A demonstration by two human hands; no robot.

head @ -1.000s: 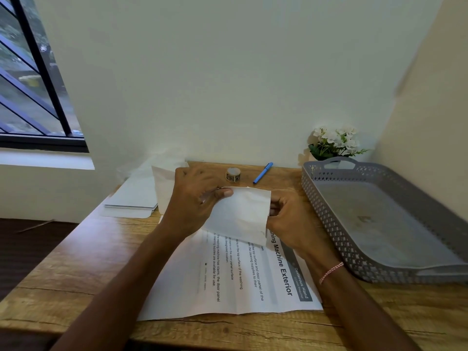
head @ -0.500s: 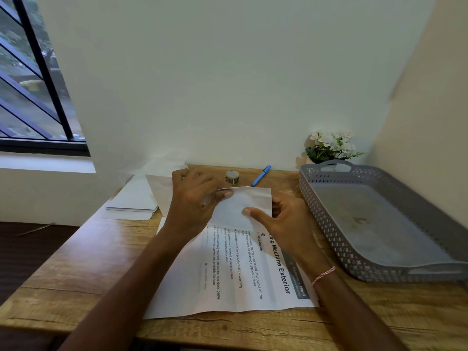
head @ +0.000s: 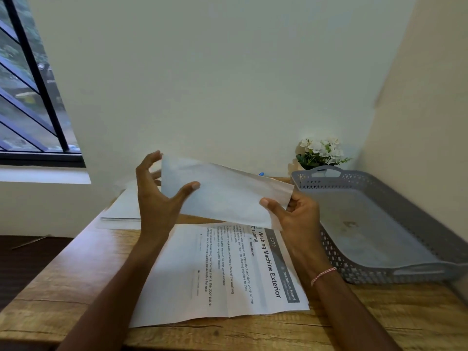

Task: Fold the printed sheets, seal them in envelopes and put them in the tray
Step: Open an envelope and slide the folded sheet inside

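A white envelope [head: 228, 196] is held up in the air above the desk, tilted down to the right. My left hand [head: 158, 198] holds its left end, thumb on the front and fingers spread behind. My right hand [head: 295, 219] pinches its lower right corner. Below it a printed sheet [head: 228, 269] titled "Washing Machine Exterior" lies flat on the wooden desk [head: 76, 287], unfolded with creases. The grey perforated tray [head: 374, 224] stands at the right with nothing in it.
A stack of white sheets or envelopes [head: 124, 209] lies at the desk's back left. A small plant with white flowers [head: 319, 153] stands behind the tray. A blue pen tip [head: 261, 174] peeks over the envelope. Walls close in at the back and right.
Both hands lifted the envelope off the desk into the air, and it now shows at full length. The camera tilted up a little.
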